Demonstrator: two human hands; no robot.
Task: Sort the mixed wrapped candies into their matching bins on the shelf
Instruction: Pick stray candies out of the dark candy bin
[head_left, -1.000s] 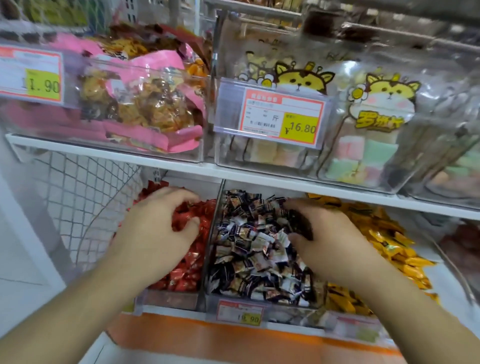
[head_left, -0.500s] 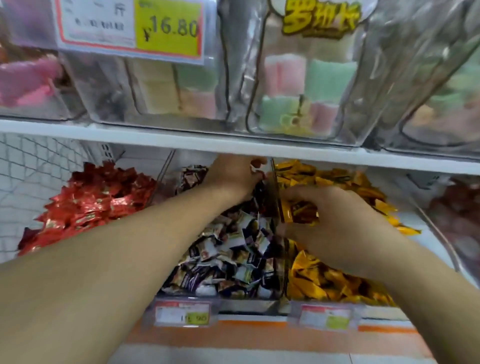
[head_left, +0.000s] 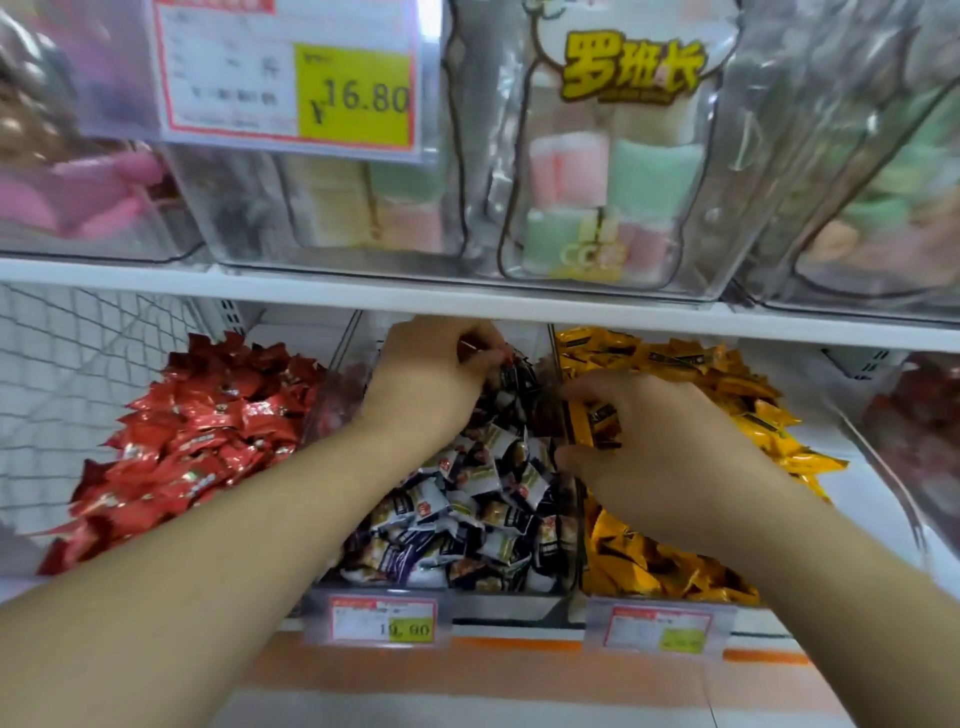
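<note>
Wrapped candies filled three clear bins across the lower shelf: red-wrapped candies at the left of the frame, dark blue-and-white candies in the middle bin, and yellow-wrapped candies in the bin to the right. The left hand reached deep into the back of the middle bin, just under the white shelf edge, with its fingers curled and pinching a small red-tipped piece against the dark wrappers; what exactly that piece was could not be told. The right hand sat over the clear divider between the middle and yellow bins, its fingers and thumb curled around a yellow candy with a dark stripe. Both forearms ran in from the bottom corners of the frame.

Price tags hung on the bin fronts, one reading 19.90 below the middle bin and a blurred one below the yellow bin. On the upper shelf, clear bins held pastel marshmallow packs beneath a large 16.80 tag, with pink packets at the upper left. A wire mesh panel stood at the left edge.
</note>
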